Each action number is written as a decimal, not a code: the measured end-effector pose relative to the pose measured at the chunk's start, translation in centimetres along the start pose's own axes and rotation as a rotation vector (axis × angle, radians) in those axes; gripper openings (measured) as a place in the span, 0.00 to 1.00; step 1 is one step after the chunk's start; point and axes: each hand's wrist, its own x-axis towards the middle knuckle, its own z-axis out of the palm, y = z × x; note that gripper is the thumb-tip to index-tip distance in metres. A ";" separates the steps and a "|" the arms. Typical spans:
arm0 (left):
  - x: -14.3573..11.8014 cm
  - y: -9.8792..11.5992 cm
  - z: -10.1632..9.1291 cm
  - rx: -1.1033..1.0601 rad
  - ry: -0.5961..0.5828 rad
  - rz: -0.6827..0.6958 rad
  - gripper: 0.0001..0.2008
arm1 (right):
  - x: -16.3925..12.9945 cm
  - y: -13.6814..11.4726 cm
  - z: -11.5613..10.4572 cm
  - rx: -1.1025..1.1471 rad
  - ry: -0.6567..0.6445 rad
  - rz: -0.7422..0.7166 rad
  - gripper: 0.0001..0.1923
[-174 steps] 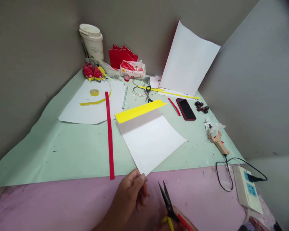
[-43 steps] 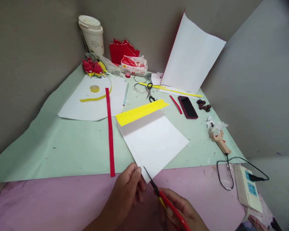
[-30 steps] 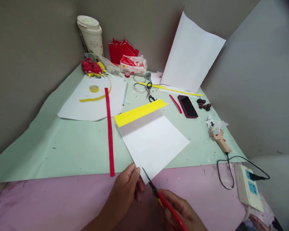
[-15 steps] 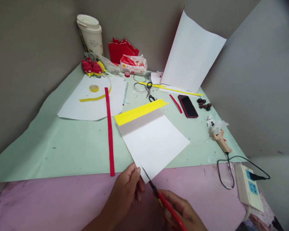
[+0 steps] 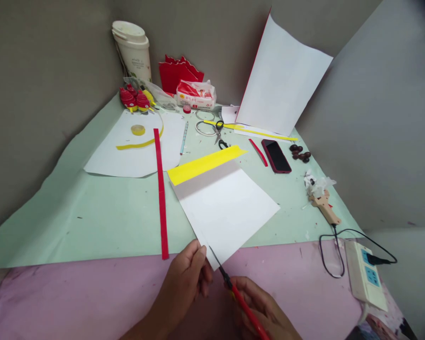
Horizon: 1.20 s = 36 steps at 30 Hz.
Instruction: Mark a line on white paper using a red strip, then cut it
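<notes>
A sheet of paper [image 5: 230,212], white on its upper face with a yellow flap [image 5: 207,165] folded over at the far end, extends over the table's front. My left hand [image 5: 191,269] pinches its near left edge between thumb and fingers. In my right hand [image 5: 262,307] are red-handled scissors [image 5: 248,309], their dark blade lying across the near corner of the sheet. The lower blade is hidden under the paper. Left of the sheet lies a long red strip [image 5: 162,203], with its upper end over another white sheet [image 5: 127,163].
Black-handled scissors [image 5: 218,133], a pencil [image 5: 184,138], a tape roll [image 5: 138,130] and a phone [image 5: 276,156] lie farther back. At right are a glue gun [image 5: 325,208], its cord and a power strip [image 5: 366,276]. A cup [image 5: 134,52] stands at the back left.
My right hand and the red scissors' handles have shifted slightly left and down. The sheet and my left hand stay almost where they were.
</notes>
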 end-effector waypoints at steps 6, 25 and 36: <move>-0.2 0.1 0.2 0.005 -0.021 -0.005 0.17 | -0.1 -1.3 0.2 -0.105 -0.104 -0.004 0.25; -0.2 -0.3 0.6 -0.001 -0.038 0.001 0.16 | 0.2 -2.1 1.3 -0.408 -0.028 -0.062 0.29; -0.1 -0.4 0.6 -0.033 -0.034 -0.012 0.16 | 0.4 -1.7 0.9 -0.423 0.032 -0.081 0.28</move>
